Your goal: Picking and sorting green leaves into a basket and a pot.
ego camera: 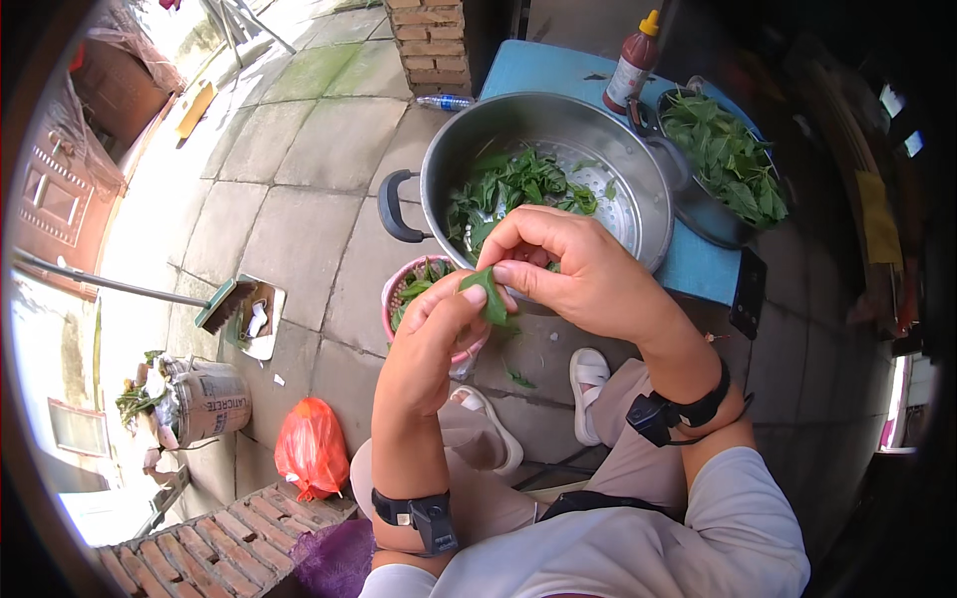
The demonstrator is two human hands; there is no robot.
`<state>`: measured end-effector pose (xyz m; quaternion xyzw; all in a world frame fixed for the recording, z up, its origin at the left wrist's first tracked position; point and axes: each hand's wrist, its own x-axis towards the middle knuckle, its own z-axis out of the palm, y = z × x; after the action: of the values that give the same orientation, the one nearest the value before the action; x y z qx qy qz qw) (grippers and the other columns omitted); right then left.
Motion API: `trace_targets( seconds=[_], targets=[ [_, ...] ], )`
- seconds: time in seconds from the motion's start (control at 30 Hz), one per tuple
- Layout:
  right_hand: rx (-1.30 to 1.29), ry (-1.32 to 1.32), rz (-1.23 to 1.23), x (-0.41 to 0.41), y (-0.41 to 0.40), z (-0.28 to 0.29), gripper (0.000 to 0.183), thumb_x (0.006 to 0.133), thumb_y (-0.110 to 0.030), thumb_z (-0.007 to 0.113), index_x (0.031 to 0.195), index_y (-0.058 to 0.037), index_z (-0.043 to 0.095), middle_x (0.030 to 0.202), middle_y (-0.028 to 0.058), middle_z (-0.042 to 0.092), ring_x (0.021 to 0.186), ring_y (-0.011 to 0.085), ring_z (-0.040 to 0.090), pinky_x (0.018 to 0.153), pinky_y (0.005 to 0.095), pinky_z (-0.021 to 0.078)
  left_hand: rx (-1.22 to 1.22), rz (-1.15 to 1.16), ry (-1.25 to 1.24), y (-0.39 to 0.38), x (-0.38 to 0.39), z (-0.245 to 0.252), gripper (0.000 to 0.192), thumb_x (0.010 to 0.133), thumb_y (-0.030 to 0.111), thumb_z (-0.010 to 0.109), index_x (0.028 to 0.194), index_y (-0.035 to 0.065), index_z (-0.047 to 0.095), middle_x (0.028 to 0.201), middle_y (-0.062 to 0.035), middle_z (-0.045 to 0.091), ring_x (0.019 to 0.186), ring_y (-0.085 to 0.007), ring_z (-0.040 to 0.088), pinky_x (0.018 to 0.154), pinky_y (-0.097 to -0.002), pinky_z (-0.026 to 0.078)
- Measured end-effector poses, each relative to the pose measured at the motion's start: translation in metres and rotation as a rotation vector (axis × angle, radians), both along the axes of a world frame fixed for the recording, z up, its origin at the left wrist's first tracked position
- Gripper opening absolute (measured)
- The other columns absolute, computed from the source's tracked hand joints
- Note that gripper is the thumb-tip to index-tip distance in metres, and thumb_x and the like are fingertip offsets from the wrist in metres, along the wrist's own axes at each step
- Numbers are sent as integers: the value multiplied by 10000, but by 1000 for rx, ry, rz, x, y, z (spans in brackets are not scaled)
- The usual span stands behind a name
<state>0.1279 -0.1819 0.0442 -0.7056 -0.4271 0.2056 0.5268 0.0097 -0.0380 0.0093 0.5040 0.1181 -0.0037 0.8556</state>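
A green leaf point(490, 299) is pinched between the thumb and fingers of my left hand point(437, 333). My right hand point(557, 265) meets it there, thumb and forefinger closed at the leaf's upper edge. Both hands are over the near rim of a large steel steamer pot point(635, 217) with a perforated bottom. Inside, loose green leaves point(523, 179) lie mostly to the left and middle. Below my left hand stands a pink plastic basket point(387, 303) with more leaves, partly hidden by that hand. Several leaf scraps point(519, 377) lie on the floor.
A blue table point(695, 265) carries the pot, a sauce bottle point(632, 67), a dark pan point(721, 228) heaped with leaves and a phone point(748, 293) at its edge. Leftward are a dustpan point(262, 340), a broom point(224, 305), a full waste bucket point(213, 396) and a red plastic bag point(312, 448).
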Motion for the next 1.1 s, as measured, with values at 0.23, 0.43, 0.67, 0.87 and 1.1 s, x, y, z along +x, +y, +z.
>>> trace_targets(
  seconds=[0.23,0.43,0.67,0.87,1.1],
  targets=[
    [56,-584,-120,-12,4,-3,92,800,-92,667,858,-69,600,827,79,578,773,282,618,660,387,499,142,137,76,5,-4,-3,148,943,171,594,940,44,670,839,19,639,755,-38,541,690,-191,414],
    [100,-785,-110,-15,7,-8,118,775,-116,681,834,-77,586,819,55,551,750,242,626,621,363,501,29,130,55,5,-2,-5,111,919,126,583,897,45,657,802,43,615,716,-14,527,651,-179,401],
    [28,-820,-173,-21,14,-23,160,775,-152,674,814,-82,535,772,64,503,700,231,608,593,355,494,64,178,52,5,-3,-9,85,881,91,581,856,43,646,789,26,621,698,-32,540,629,-186,409],
    [90,-790,-147,-24,21,-35,189,741,-140,677,850,-87,531,828,71,510,752,228,598,601,351,493,117,228,108,8,-4,-6,92,833,80,551,830,38,633,780,15,614,677,-54,545,632,-209,424],
    [142,-627,-26,-24,20,-30,163,786,-83,637,919,-81,543,845,84,524,755,270,590,651,383,490,212,181,75,17,-9,-3,109,781,68,532,776,12,626,738,19,579,651,-60,492,613,-212,372]
  ],
)
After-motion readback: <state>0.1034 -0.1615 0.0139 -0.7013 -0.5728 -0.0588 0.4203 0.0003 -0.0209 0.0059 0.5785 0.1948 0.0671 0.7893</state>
